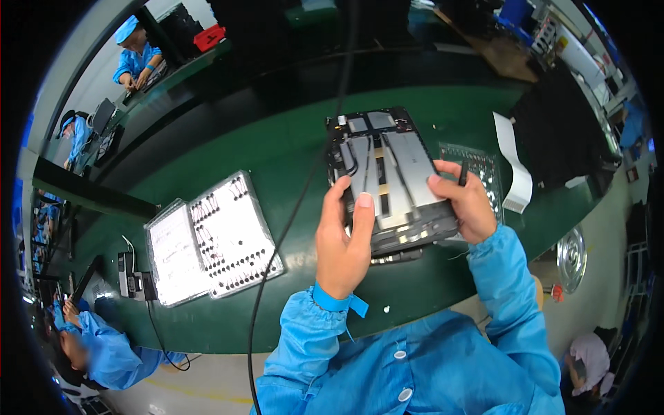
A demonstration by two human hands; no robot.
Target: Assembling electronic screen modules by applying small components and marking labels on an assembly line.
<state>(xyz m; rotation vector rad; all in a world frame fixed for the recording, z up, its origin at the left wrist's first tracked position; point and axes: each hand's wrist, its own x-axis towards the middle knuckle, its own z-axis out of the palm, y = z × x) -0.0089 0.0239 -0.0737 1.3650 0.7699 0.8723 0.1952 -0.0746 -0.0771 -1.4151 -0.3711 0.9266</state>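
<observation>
An opened tablet (415, 169) is held over the green bench, its inside facing up with grey battery panels, dark ribbon cables and a strip of gold-coloured tape. My left hand (346, 252) grips its left side near the lower corner, thumb lying over the inside; a blue strap circles that wrist. On the right edge, my right hand (476, 211) pinches the tablet with the thumb on top. A short black stick-like tool (463, 173) pokes up between the right fingers; its kind is unclear. Under the tablet's lower edge shows another dark flat piece (398, 257), mostly hidden.
Left on the green bench (290, 207) lies a clear tray (242, 238) of small black parts, beside a white-lined tray (173, 259) and a black device (142, 285). Another parts tray (492, 181) and a paper strip (510, 149) lie right. A black cable (268, 259) hangs across.
</observation>
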